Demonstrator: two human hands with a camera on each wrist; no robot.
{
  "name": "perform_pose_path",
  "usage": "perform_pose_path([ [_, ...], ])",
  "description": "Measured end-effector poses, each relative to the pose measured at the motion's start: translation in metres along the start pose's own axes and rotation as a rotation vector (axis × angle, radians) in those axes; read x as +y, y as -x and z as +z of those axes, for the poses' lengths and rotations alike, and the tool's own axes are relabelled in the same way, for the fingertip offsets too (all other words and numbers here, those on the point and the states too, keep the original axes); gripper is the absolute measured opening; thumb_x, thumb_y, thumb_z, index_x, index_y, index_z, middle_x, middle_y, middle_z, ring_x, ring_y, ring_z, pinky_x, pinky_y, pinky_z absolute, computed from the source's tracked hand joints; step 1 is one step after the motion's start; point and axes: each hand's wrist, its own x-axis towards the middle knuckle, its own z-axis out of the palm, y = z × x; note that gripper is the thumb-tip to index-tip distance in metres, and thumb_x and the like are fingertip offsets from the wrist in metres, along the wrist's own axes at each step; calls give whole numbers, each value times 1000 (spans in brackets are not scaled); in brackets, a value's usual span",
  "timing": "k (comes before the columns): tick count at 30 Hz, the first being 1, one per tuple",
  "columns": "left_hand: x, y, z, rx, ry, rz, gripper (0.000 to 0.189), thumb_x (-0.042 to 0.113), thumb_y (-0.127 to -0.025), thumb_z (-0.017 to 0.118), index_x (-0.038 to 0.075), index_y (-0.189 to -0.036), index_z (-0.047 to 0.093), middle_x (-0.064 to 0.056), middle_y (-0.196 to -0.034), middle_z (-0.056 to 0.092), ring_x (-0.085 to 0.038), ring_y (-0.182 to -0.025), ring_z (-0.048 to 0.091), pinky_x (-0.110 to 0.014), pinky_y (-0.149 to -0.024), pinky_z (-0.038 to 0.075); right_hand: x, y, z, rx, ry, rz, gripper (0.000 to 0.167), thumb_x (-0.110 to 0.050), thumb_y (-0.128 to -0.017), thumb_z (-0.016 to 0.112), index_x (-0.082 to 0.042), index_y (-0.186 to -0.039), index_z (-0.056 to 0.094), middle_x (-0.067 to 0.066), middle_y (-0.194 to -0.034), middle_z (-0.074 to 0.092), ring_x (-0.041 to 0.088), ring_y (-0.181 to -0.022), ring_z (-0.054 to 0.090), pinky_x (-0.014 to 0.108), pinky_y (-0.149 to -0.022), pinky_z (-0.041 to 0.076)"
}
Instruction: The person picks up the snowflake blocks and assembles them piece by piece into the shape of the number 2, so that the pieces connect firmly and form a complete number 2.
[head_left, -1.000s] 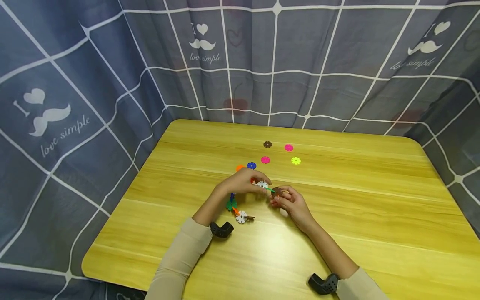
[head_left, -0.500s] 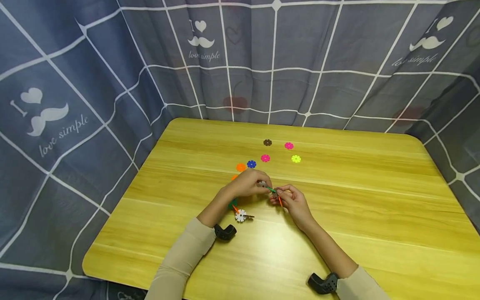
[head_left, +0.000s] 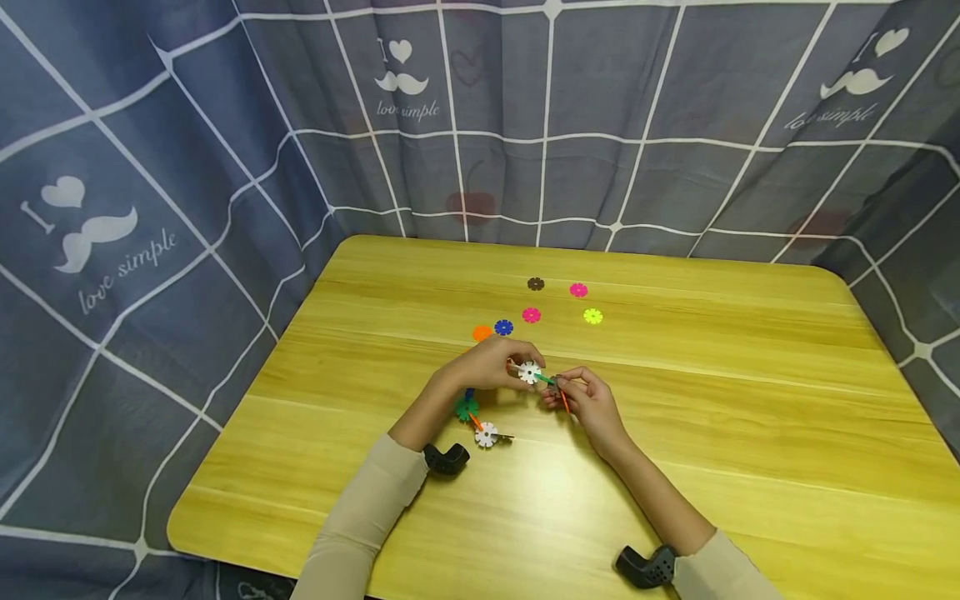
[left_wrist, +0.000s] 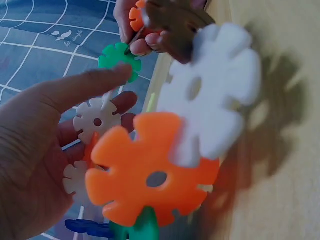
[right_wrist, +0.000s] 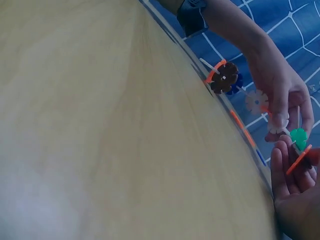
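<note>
A chain of notched plastic snowflake discs runs between the hands. My left hand curls its thumb and fingers round the chain near a white disc. A green disc follows, seen nearly edge-on. At the end my right hand pinches a brown disc and an orange disc, which stands edge-on at the fingertips. The chain's other part bends back beneath my left wrist, with a green disc and a white disc. Close up in the left wrist view is a large orange disc.
Loose discs lie beyond the hands on the wooden table: orange, blue, two pink, brown and yellow-green. A grey checked curtain hangs behind the table. Black devices are worn at both wrists.
The brown disc in my right hand has turned from face-on to edge-on, and the orange disc shows more clearly. My left hand shifts slightly, and its white disc faces the head view again.
</note>
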Motion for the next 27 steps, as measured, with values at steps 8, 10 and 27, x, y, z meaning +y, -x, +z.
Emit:
perform_pose_path([
  [8,8,0,0,-15,-30,-12,29,15,-77,75,14,-105,67,6,-94,65,-8,-87,57,-19,-76,46,0,1,-3,-56,9,-6,40,-18,-93,56,14,-116,49,19,-99,65,28,-86,65,39,-79,52],
  [10,10,0,0,-21,-29,14,28,16,-77,75,15,-104,68,8,-94,66,-7,-85,56,-19,-74,46,0,0,-3,-62,48,-2,42,-20,-91,59,12,-118,52,16,-100,66,27,-87,65,35,-77,53],
  [27,13,-2,5,45,78,110,25,20,-73,78,15,-97,72,9,-93,69,-1,-85,59,-20,-73,48,-3,3,1,-3,44,-88,13,1,-88,57,13,-93,61,2,-75,66,14,-67,62,24,-59,52],
])
